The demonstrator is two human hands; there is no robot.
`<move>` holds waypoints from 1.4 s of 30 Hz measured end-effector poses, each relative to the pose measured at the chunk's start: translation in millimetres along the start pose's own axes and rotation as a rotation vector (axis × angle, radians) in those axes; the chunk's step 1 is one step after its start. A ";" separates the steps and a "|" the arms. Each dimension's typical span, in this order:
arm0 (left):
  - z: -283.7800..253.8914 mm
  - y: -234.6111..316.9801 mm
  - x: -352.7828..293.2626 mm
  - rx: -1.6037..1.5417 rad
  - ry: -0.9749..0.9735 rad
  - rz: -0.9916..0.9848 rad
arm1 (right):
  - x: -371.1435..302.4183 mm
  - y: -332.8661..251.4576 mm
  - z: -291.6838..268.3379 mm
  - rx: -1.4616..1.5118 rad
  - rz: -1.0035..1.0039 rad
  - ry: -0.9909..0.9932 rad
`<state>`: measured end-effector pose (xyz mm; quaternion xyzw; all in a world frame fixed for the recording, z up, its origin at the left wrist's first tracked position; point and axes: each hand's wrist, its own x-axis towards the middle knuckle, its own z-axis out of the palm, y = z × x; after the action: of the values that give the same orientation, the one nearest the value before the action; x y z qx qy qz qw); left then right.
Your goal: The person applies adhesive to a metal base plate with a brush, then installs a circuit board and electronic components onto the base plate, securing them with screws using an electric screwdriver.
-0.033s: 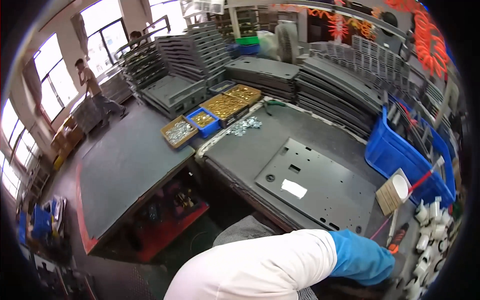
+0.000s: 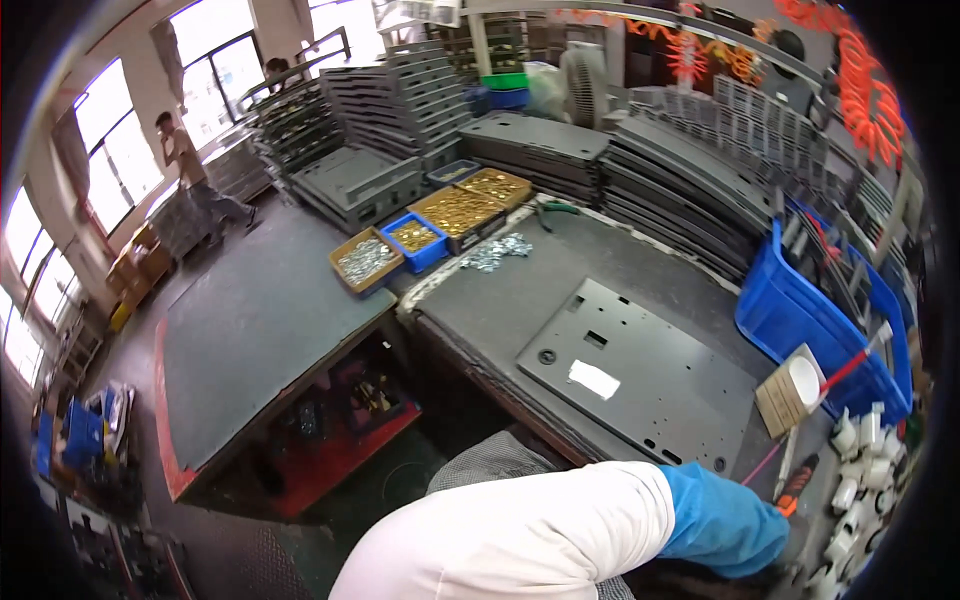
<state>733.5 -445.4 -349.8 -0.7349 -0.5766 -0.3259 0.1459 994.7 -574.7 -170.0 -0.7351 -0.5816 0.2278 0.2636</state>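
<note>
My left arm, in a white sleeve with a blue sleeve cover [image 2: 725, 520], reaches across the bottom of the view to the right. Past the cuff, my left hand [image 2: 796, 543] is dim and mostly hidden, so its fingers do not show. Closest to it are a tool with an orange and black handle [image 2: 797, 484] and a heap of white casters [image 2: 858, 480]. My right hand is out of view. On the bench lies a flat grey metal panel [image 2: 640, 375] with holes and a white label [image 2: 594, 380].
Small trays of brass-coloured parts [image 2: 458, 212] and silver parts [image 2: 366, 260] stand behind a loose pile of silver pieces [image 2: 497, 252]. Green-handled pliers [image 2: 553, 208] lie nearby. Stacked grey panels [image 2: 690, 190] and a blue bin [image 2: 800, 310] border the bench. A person [image 2: 185, 165] walks at far left.
The whole scene sits slightly farther right and lower in the view. My arm stays in nearly the same pose, and the panel remains on the bench.
</note>
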 end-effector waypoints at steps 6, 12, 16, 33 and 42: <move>107.0 25.7 -81.5 0.094 0.010 -0.042 | -6.7 -20.0 20.8 1.020 0.551 -0.507; 165.1 96.8 -88.0 0.086 0.082 -0.028 | 7.9 123.0 8.4 1.036 0.804 -0.354; 167.2 74.1 -53.8 0.160 0.123 -0.046 | 37.1 122.8 28.7 1.015 0.668 -0.304; 143.4 57.7 30.5 0.162 0.204 0.108 | -18.9 -15.4 61.0 0.968 0.260 0.275; 125.1 141.1 25.3 -0.061 0.169 0.299 | -90.5 -56.9 50.4 1.157 0.113 0.505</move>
<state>908.5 -393.8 -403.8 -0.7865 -0.4365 -0.3784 0.2183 900.6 -646.3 -168.4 -0.5342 -0.2443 0.3383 0.7352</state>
